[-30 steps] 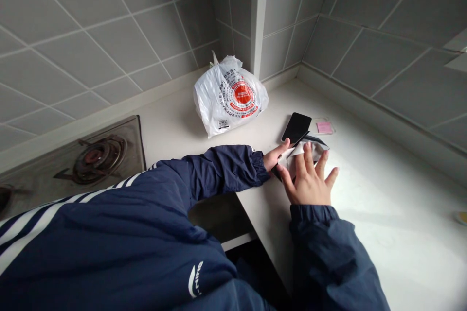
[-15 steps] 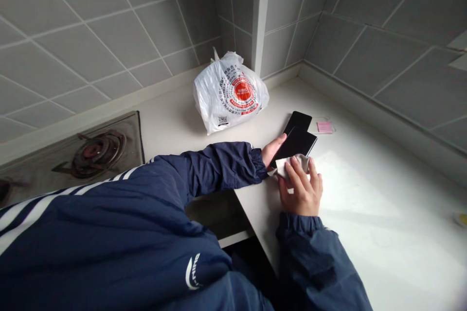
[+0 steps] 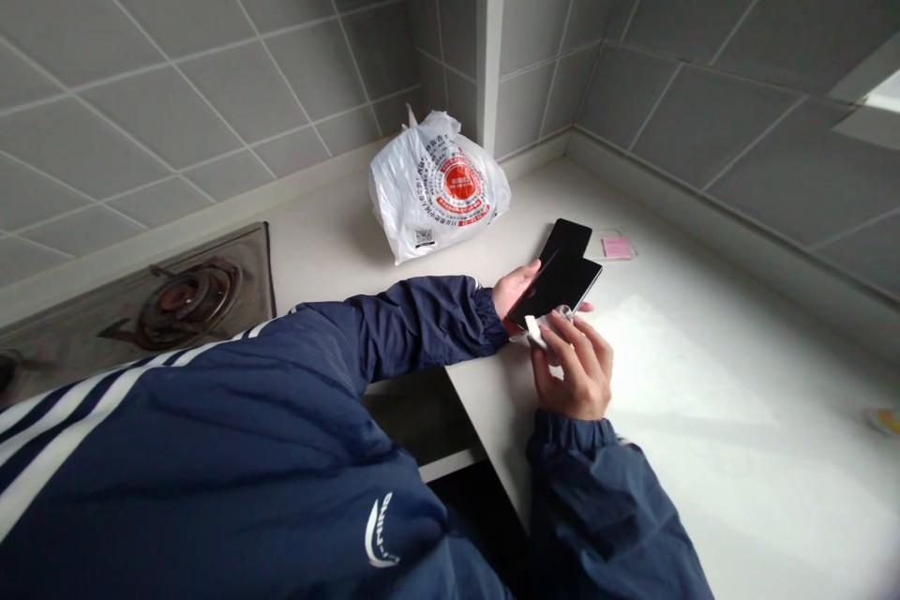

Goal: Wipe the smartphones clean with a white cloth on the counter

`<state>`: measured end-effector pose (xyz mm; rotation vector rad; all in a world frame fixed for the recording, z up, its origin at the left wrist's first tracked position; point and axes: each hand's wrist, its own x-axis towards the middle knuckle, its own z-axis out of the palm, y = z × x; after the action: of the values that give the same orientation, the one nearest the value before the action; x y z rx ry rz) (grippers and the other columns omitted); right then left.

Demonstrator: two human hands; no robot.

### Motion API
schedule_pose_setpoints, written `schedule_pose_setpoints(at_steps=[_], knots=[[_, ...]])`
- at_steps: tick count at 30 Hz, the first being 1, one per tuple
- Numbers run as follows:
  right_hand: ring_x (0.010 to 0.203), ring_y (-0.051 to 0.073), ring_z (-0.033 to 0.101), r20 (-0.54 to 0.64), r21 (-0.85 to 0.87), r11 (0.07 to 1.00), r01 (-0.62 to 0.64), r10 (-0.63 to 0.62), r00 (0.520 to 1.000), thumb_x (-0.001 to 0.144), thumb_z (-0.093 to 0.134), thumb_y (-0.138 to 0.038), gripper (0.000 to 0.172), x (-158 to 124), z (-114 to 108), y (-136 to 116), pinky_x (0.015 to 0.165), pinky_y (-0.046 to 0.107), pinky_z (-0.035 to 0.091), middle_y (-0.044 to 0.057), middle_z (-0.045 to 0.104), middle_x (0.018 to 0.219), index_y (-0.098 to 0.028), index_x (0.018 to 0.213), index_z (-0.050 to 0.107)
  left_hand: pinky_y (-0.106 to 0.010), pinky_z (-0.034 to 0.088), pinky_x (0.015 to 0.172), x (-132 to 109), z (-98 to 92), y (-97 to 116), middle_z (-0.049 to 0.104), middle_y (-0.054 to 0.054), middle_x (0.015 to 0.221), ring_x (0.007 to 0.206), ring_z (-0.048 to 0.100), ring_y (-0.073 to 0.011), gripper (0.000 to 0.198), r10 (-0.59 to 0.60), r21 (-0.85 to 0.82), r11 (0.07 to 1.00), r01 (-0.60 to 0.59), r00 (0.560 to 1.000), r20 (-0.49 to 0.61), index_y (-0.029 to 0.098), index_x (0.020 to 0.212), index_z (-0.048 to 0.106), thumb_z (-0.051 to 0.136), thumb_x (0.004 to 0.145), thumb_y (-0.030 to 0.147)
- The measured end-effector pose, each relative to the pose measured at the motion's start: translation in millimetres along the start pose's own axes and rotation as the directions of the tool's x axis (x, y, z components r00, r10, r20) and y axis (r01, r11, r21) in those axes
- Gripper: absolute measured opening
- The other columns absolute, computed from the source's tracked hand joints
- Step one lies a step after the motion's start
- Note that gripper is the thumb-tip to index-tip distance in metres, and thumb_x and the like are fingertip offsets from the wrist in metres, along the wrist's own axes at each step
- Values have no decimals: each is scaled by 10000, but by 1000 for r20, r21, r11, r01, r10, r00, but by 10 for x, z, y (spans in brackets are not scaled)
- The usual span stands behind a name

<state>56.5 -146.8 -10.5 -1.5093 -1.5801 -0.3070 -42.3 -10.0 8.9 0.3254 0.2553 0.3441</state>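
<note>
Black smartphone [image 3: 555,288], in left fingers [image 3: 521,281], cloth [image 3: 535,333] touching

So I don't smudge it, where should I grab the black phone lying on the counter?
Pinch the long edges of the black phone near its far end, coming from above on the right. It appears to lie flat, so the edges keep your fingers off its face. Its near end is crowded by the other phone in your left hand.
</note>
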Motion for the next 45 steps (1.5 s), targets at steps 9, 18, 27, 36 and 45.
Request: schedule_pose_setpoints(at_steps=[9, 18, 27, 36, 45], knots=[[1077, 276, 646, -133, 52, 997, 57, -50, 990, 761, 804, -148, 249, 37, 84, 16, 922, 430, 580, 100, 708, 1127, -212, 992, 735, -346, 462, 686, -32, 16, 41, 675, -257, 1206, 949, 699, -294, 723, 9, 68, 998, -6, 999, -41, 42, 1444, 474, 137, 1015, 516], [1093, 266, 648, -106, 42, 999, 18, -13, 994, 800, 779, -176, 189, -49, -10, -34, 929, 437, 583, 91, 689, 1145, -220, 978, 735, -343, 443, 741, -85, 49, -78, 648, -262, 1259, 966, 671, -280, 779, 66, 188, 981, -51, 995, -74, 24, 1459, 435, 202, 998, 607], [954, 219, 685, -116, 185, 914, -362, 386, 915, 811, 764, -345, 180, -79, 20, -49, 730, 353, 626, 98, 653, 1087, -195, 908, 742, -397, 510, 840, -34, -18, -170, 700, -219, 1192, 969, 709, -301, 697, 302, 284, 920, -272, 951, -66, 131, 1482, 420, 567, 881, 451], [578, 148, 667, 366, 571, 263, -778, 767, 527, 646, 872, -497, 512, -10, -56, -1, 463, 243, 562, 23, 728, 815, -184, 979, 641, -350, 545, 815, 16, -46, -225, 734, -178, 1127, 1038, 717, -290, 634, 416, 391, 835, -388, 909, 15, 189, 1377, 492, 673, 835, 463], [465, 172, 662, 521, 526, 51, -849, 770, 369, 581, 909, -515, 769, 30, -109, 45, 409, 280, 564, -9, 719, 729, -135, 1199, 656, -349, 521, 911, 42, 4, -182, 702, -91, 1172, 1053, 672, -241, 535, 525, 635, 663, -397, 851, -17, 205, 1331, 577, 675, 865, 449]])
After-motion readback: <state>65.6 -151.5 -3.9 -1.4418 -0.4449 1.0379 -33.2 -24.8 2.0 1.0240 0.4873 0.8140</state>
